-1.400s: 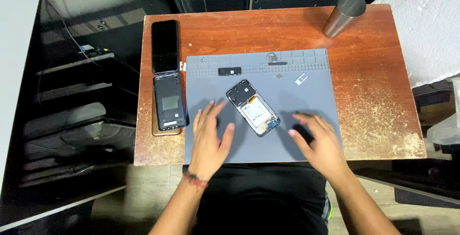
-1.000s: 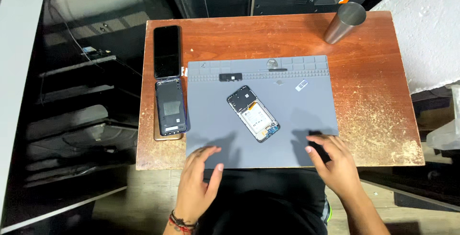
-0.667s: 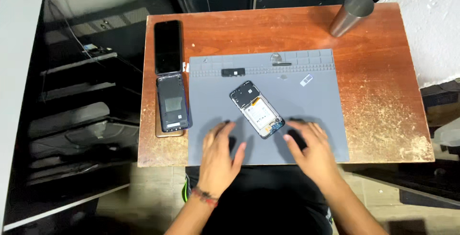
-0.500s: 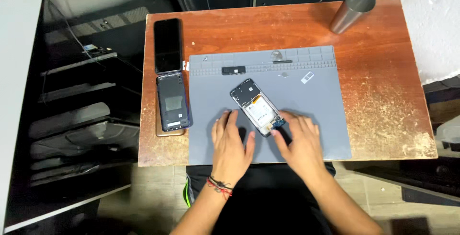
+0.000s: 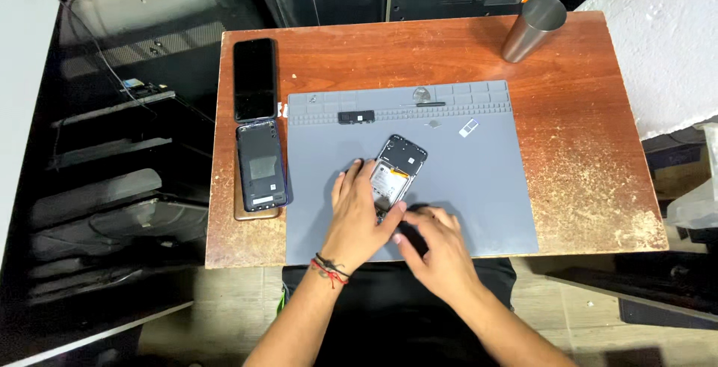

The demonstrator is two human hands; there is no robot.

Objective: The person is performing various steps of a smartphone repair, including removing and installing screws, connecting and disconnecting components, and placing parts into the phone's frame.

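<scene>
Phone (image 5: 398,173), back cover off and insides exposed, lies on the grey mat (image 5: 486,187). Left hand (image 5: 359,213) pins its lower end with spread fingers; right hand (image 5: 437,243) curls beside, grip unclear. Disassembly looks partway done.

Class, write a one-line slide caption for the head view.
Left hand rests on an opened phone on a grey mat, right hand beside it.
</scene>
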